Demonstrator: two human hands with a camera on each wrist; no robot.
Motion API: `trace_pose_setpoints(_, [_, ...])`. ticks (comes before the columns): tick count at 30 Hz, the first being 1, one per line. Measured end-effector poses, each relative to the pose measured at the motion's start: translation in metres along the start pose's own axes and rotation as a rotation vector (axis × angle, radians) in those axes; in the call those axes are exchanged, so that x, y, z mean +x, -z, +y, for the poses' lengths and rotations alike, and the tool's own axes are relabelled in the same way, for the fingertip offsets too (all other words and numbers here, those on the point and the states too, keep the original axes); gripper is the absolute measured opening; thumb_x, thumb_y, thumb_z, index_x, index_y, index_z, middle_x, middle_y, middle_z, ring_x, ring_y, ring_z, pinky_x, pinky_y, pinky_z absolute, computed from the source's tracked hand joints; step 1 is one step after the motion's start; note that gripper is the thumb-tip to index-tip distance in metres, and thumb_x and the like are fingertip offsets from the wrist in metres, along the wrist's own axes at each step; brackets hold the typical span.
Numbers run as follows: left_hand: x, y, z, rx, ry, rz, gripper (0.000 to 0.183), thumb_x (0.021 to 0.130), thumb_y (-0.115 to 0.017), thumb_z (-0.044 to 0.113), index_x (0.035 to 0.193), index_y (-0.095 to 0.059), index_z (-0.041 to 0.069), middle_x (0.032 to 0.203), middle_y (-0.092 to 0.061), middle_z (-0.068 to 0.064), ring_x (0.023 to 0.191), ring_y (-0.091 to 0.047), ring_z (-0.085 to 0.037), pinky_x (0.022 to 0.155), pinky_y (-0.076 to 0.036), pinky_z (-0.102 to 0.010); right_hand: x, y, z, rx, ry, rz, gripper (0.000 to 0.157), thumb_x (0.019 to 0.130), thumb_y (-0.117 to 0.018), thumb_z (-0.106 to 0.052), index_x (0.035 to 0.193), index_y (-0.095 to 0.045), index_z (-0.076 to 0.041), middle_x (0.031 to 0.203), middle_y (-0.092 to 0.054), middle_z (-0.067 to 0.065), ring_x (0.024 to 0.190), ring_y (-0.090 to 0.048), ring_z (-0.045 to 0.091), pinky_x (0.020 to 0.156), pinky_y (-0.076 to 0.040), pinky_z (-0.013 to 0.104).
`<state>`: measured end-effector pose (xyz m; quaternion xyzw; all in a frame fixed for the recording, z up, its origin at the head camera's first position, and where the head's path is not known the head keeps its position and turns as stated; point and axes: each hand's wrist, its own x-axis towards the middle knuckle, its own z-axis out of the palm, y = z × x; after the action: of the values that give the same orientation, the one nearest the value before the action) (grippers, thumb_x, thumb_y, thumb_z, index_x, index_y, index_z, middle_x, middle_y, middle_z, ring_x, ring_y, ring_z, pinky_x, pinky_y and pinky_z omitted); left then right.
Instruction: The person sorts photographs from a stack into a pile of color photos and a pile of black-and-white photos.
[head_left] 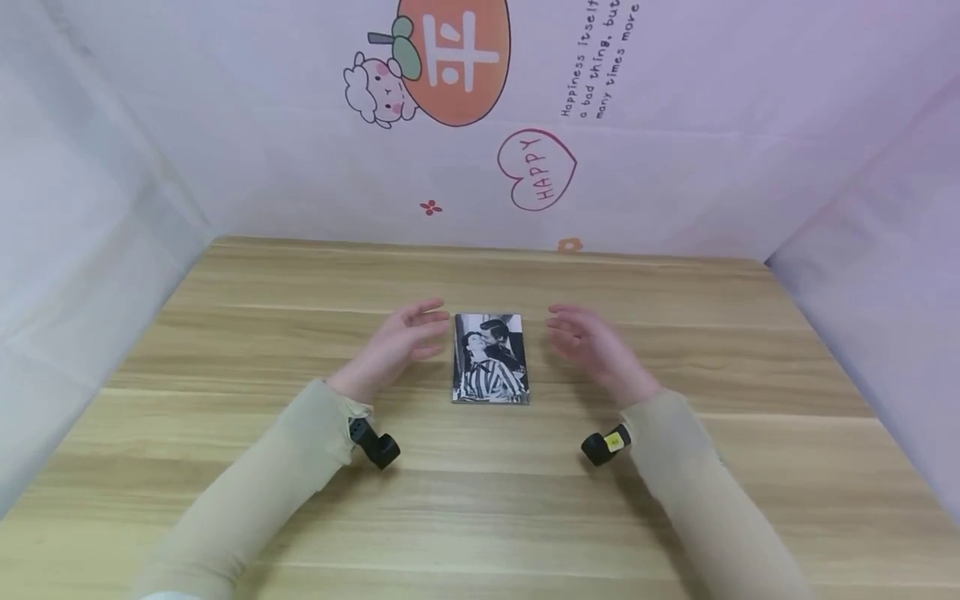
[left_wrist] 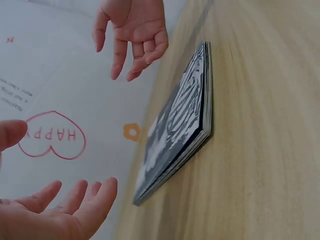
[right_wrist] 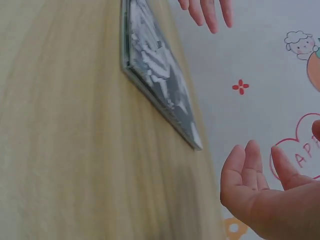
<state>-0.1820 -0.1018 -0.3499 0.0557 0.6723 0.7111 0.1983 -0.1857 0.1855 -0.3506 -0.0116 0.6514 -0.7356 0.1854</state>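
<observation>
A thin stack of photo cards (head_left: 491, 360) lies flat on the wooden table, with a black-and-white picture of two people on top. Layered edges of the stack (left_wrist: 185, 125) show in the left wrist view. To its left hovers my left hand (head_left: 405, 337), fingers relaxed and slightly bent, holding nothing. My right hand (head_left: 592, 343) mirrors it on the other side, a wider gap away from the cards, also holding nothing. Both palms face inward, as the right hand (left_wrist: 137, 30) and the left hand (right_wrist: 207, 12) show in the opposite wrist views.
Wood-grain table (head_left: 480, 517) extends around the cards. Behind it hangs a white cloth (head_left: 300, 183) printed with an orange fruit, a sheep and a heart. More pale cloth (head_left: 82, 250) closes off both sides. A small black camera (head_left: 375, 443) is strapped at each wrist.
</observation>
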Motion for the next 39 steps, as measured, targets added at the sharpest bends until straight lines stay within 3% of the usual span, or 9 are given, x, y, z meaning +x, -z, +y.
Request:
trace_pose_setpoints(3, [0.005, 0.001, -0.005, -0.044, 0.025, -0.006, 0.06, 0.097, -0.047, 0.008, 0.148, -0.018, -0.001, 0.151, -0.026, -0.023, 0.137, -0.031, -0.038, 0.11, -0.034, -0.048, 0.008, 0.0, 0.007, 0.012, -0.03, -0.024, 0.036, 0.102, -0.034, -0.02, 0.133, -0.037, -0.003, 0.104, -0.054, -0.006, 0.102, -0.054, 0.01, 0.108, -0.036, 0.037])
trace_pose_setpoints(6, [0.01, 0.003, -0.01, -0.064, 0.059, -0.011, 0.059, 0.098, -0.045, 0.008, 0.149, -0.016, -0.001, 0.152, -0.024, -0.022, 0.139, -0.028, -0.037, 0.111, -0.032, -0.047, 0.013, 0.0, 0.012, -0.003, -0.057, -0.054, 0.045, 0.102, -0.032, -0.019, 0.141, -0.026, 0.003, 0.108, -0.053, -0.001, 0.103, -0.053, 0.012, 0.111, -0.033, 0.042])
trace_pose_setpoints(9, [0.013, 0.005, -0.013, -0.116, 0.108, -0.008, 0.06, 0.099, -0.044, 0.011, 0.149, -0.013, -0.001, 0.154, -0.02, -0.021, 0.141, -0.025, -0.036, 0.113, -0.029, -0.046, 0.016, -0.002, 0.015, -0.031, -0.075, -0.087, 0.053, 0.101, -0.031, -0.017, 0.146, -0.015, 0.005, 0.123, -0.049, 0.012, 0.114, -0.049, 0.022, 0.114, -0.028, 0.046])
trace_pose_setpoints(14, [0.015, 0.007, -0.019, -0.191, 0.154, -0.007, 0.06, 0.1, -0.039, 0.012, 0.149, -0.009, -0.004, 0.155, -0.016, -0.024, 0.142, -0.022, -0.037, 0.115, -0.026, -0.046, 0.018, -0.008, 0.019, -0.065, -0.085, -0.133, 0.058, 0.099, -0.03, -0.016, 0.148, -0.006, 0.006, 0.149, -0.02, 0.031, 0.139, -0.023, 0.041, 0.117, -0.018, 0.048])
trace_pose_setpoints(19, [0.016, 0.006, -0.022, -0.196, 0.154, -0.009, 0.058, 0.1, -0.038, 0.01, 0.148, -0.01, -0.006, 0.153, -0.018, -0.028, 0.141, -0.023, -0.038, 0.115, -0.025, -0.045, 0.019, -0.012, 0.02, -0.069, -0.093, -0.142, 0.062, 0.098, -0.031, -0.015, 0.149, 0.0, 0.004, 0.151, -0.013, 0.033, 0.142, -0.015, 0.042, 0.118, -0.015, 0.046])
trace_pose_setpoints(31, [0.016, 0.003, -0.022, -0.169, 0.132, -0.034, 0.055, 0.099, -0.035, 0.004, 0.146, -0.012, -0.01, 0.149, -0.024, -0.031, 0.139, -0.027, -0.04, 0.115, -0.025, -0.043, 0.016, -0.016, 0.018, -0.079, -0.073, -0.12, 0.066, 0.099, -0.031, -0.012, 0.149, 0.012, 0.0, 0.151, -0.014, 0.033, 0.142, -0.016, 0.042, 0.118, -0.014, 0.046])
trace_pose_setpoints(39, [0.014, -0.001, -0.025, -0.111, 0.129, -0.032, 0.05, 0.099, -0.039, 0.009, 0.142, -0.024, -0.012, 0.147, -0.031, -0.029, 0.137, -0.032, -0.038, 0.114, -0.029, -0.041, 0.008, -0.021, 0.017, -0.132, -0.073, -0.121, 0.065, 0.101, -0.029, -0.018, 0.15, 0.012, -0.003, 0.151, -0.012, 0.033, 0.141, -0.018, 0.044, 0.118, -0.015, 0.046])
